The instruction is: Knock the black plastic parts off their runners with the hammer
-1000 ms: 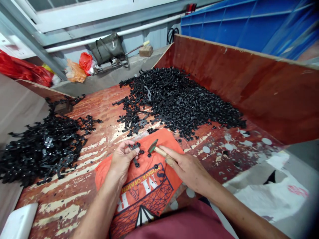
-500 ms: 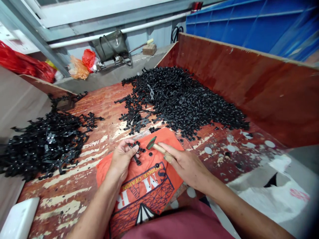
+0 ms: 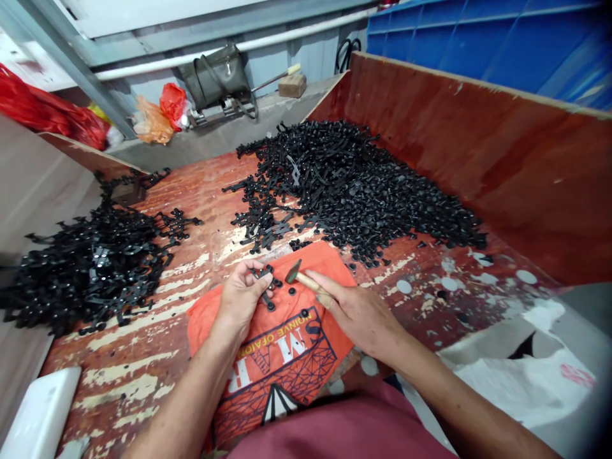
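Note:
Between the thumb and fingers of my left hand (image 3: 243,294) is a black link-shaped part (image 3: 268,298) with round ends, partly covered by the fingers. My right hand (image 3: 361,315) grips a small hammer (image 3: 310,282) by its pale wooden handle. The hammer's dark green head hangs just right of the black part, apart from it. Both hands are over an orange printed cloth (image 3: 325,261) spread on the worktop. A few small round black pieces (image 3: 292,291) lie on the cloth below the hammer head.
A big heap of black parts (image 3: 344,185) spreads behind the cloth; another pile (image 3: 95,268) lies at left. A reddish wooden board (image 3: 478,146) walls the right side. At lower left is a white box-like object (image 3: 45,408), and a white sack (image 3: 521,376) sits at lower right.
The view has shifted slightly, and a grey object edges in at bottom left. The black part is turned a little in my left hand. My right hand still holds the hammer close by.

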Action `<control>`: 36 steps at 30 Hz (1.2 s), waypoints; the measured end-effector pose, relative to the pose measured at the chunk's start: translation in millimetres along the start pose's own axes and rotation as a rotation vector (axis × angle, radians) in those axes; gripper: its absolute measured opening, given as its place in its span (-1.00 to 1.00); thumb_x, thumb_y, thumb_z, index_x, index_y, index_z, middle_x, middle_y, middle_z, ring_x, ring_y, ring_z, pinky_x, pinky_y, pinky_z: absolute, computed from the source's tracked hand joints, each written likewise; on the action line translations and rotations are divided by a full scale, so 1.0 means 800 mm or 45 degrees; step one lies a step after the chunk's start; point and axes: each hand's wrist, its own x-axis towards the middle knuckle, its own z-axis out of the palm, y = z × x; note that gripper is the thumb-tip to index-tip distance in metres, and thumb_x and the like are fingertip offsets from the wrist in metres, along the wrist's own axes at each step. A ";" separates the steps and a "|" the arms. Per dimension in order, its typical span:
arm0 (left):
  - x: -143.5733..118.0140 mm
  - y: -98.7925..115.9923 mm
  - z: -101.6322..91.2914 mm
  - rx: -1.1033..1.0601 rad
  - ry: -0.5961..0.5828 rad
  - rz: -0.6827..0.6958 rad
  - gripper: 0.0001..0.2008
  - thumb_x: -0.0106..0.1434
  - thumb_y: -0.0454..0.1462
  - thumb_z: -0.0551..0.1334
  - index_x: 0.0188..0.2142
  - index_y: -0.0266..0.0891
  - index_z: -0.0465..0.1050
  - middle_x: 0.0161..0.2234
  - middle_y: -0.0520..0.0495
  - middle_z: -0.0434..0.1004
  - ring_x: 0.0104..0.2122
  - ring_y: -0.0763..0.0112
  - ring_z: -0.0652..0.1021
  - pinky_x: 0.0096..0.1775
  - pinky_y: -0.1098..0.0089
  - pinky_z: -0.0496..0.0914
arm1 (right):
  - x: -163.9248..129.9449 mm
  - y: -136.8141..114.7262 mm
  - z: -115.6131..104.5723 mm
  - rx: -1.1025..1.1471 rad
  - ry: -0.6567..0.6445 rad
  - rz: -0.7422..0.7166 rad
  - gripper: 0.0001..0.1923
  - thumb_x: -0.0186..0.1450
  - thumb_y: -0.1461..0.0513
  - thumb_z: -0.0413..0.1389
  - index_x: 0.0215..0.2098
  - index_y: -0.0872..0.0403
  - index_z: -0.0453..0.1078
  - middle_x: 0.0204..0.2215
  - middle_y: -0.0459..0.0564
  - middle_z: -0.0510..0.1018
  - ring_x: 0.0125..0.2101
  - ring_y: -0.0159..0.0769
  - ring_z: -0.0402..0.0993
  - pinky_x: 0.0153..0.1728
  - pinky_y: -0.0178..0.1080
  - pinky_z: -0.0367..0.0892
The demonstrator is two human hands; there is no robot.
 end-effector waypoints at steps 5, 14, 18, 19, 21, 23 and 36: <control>-0.005 0.005 0.001 -0.011 0.002 0.014 -0.53 -0.06 -0.18 0.48 -0.24 -0.21 0.30 -0.58 0.15 0.49 -0.66 0.55 0.46 -0.60 0.59 0.40 | 0.000 -0.001 0.000 -0.013 -0.019 0.013 -0.51 0.49 0.20 -0.11 0.36 -0.22 0.11 -0.12 -0.06 0.65 -0.17 -0.17 0.60 -0.15 -0.14 0.48; 0.000 0.002 0.001 -0.005 -0.013 0.020 -0.55 -0.04 -0.19 0.48 -0.24 -0.22 0.32 -0.57 0.13 0.49 -0.66 0.58 0.46 -0.59 0.61 0.37 | 0.001 -0.002 0.000 -0.042 -0.015 -0.004 -0.51 0.49 0.19 -0.11 0.36 -0.24 0.10 -0.17 -0.10 0.66 -0.26 -0.20 0.62 -0.27 -0.21 0.47; 0.002 -0.001 -0.002 0.039 -0.011 0.024 -0.57 -0.02 -0.19 0.47 -0.24 -0.21 0.31 -0.59 0.15 0.47 -0.66 0.57 0.45 -0.59 0.61 0.37 | 0.000 -0.001 0.000 -0.039 0.006 -0.014 -0.51 0.49 0.19 -0.10 0.35 -0.24 0.12 -0.21 -0.10 0.67 -0.26 -0.20 0.62 -0.25 -0.20 0.48; 0.002 -0.002 -0.003 0.048 -0.018 0.024 -0.57 -0.01 -0.19 0.46 -0.24 -0.21 0.31 -0.59 0.14 0.47 -0.66 0.57 0.45 -0.59 0.61 0.37 | 0.000 -0.002 -0.001 -0.031 0.010 -0.019 -0.51 0.49 0.19 -0.11 0.35 -0.24 0.12 -0.18 -0.10 0.66 -0.24 -0.20 0.62 -0.23 -0.19 0.48; 0.001 -0.003 -0.002 0.066 -0.024 0.029 -0.58 0.00 -0.18 0.45 -0.24 -0.21 0.30 -0.59 0.14 0.47 -0.66 0.57 0.45 -0.59 0.61 0.37 | -0.002 -0.004 -0.002 0.004 0.025 -0.046 -0.53 0.51 0.18 -0.13 0.36 -0.25 0.10 -0.08 -0.09 0.63 -0.17 -0.21 0.60 -0.16 -0.18 0.48; 0.000 -0.003 -0.001 0.076 -0.013 0.035 -0.56 0.00 -0.17 0.45 -0.23 -0.21 0.29 -0.61 0.15 0.46 -0.67 0.57 0.44 -0.61 0.61 0.37 | -0.004 -0.007 -0.003 0.043 0.047 -0.086 -0.54 0.52 0.17 -0.15 0.36 -0.24 0.08 0.00 -0.10 0.59 -0.11 -0.23 0.58 -0.09 -0.17 0.46; -0.001 -0.002 0.003 0.106 0.012 0.040 -0.54 -0.01 -0.13 0.45 -0.22 -0.20 0.29 -0.62 0.16 0.44 -0.69 0.52 0.43 -0.66 0.55 0.38 | 0.000 -0.014 -0.021 0.080 0.102 -0.206 -0.53 0.53 0.23 -0.16 0.37 -0.18 0.08 0.12 -0.10 0.50 -0.06 -0.25 0.55 0.02 -0.15 0.42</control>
